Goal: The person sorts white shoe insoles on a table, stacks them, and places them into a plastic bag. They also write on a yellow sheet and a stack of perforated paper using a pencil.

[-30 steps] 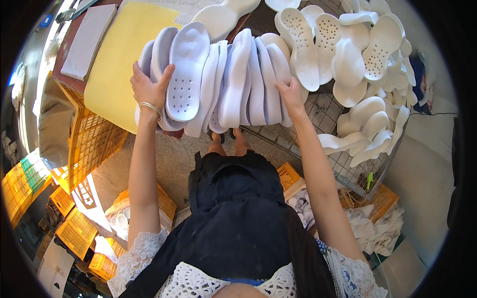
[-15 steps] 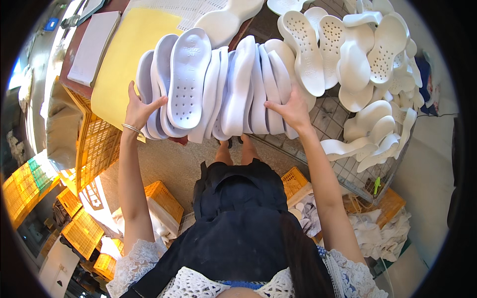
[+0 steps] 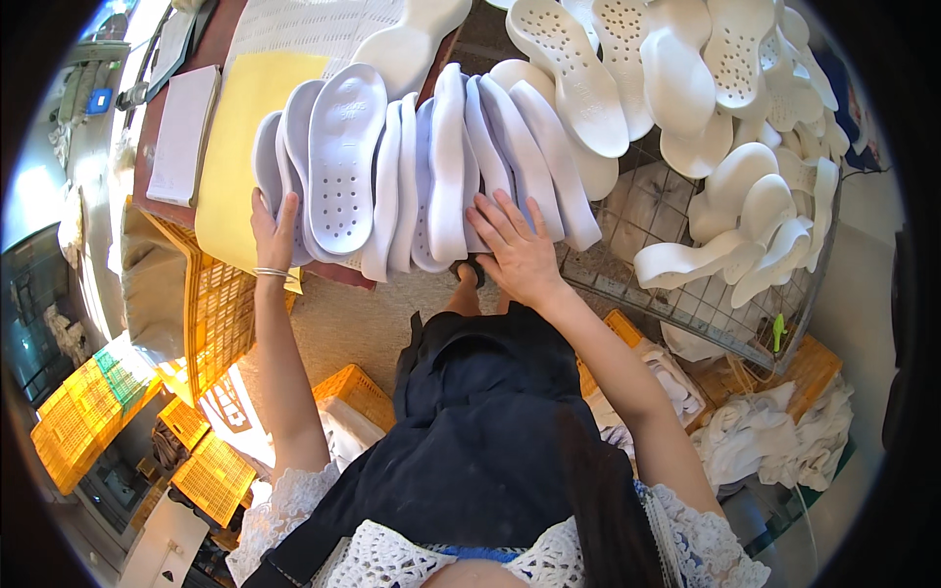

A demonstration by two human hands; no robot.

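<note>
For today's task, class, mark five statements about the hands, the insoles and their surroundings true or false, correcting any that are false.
1. The right hand is clenched into a fist. False: the right hand has its fingers spread out at the near side of the row of insoles.
2. The left hand is at the row's left end. True.
3. A bracelet circles the left wrist. True.
4. The wire rack stands left of the row. False: the wire rack is on its right.
5. A yellow sheet shows beyond the row's left end. True.
</note>
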